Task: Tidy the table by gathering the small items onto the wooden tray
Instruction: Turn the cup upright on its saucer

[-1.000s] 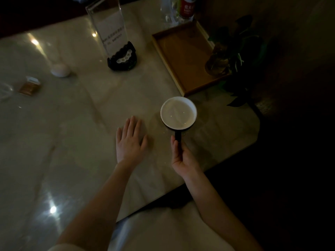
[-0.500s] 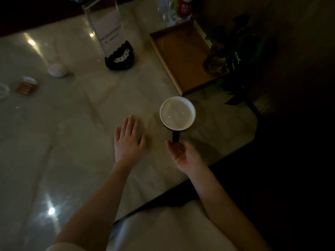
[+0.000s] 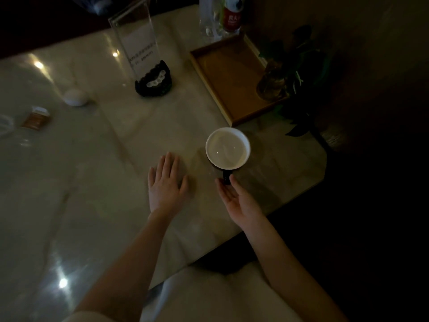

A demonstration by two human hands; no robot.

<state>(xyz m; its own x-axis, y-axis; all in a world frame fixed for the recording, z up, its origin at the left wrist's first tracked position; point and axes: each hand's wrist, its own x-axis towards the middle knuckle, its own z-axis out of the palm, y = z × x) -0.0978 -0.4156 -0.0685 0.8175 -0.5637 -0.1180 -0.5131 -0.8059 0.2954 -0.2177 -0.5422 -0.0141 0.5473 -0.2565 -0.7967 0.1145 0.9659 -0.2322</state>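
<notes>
Two hands are over the marble surface [image 3: 97, 173] near its near edge. The left hand [image 3: 166, 185] lies flat, palm down, fingers straight and close together, holding nothing. The right hand [image 3: 236, 198] is turned palm up, fingers relaxed and spread slightly; its fingertips [image 3: 220, 182] are at the dark handle of the cup [image 3: 227, 148], but no grip is formed, and whether they touch the handle cannot be told.

The cup, white inside and dark outside, stands upright near the right edge of the surface, handle towards the person. It stands between the right hand and the wooden tray [image 3: 232, 73].

The wooden tray sits at the far right corner, its near corner just beside the cup, the two apart. A glass vase [image 3: 271, 84] with a dark leafy plant [image 3: 299, 66] occupies the tray's right side; the leaves hang past the right edge of the surface. Behind the tray stand a clear bottle [image 3: 210, 19] and a red-labelled bottle [image 3: 232, 17].

An acrylic sign holder [image 3: 139, 43] stands upright near the far edge, with a dark bead bracelet [image 3: 154, 83] round its base.

Towards the left edge lie a small white rounded object [image 3: 76, 96] and a small brown box [image 3: 36, 117], near each other, well apart from the tray. A faint clear item shows at the extreme left; it is too dim to identify.
</notes>
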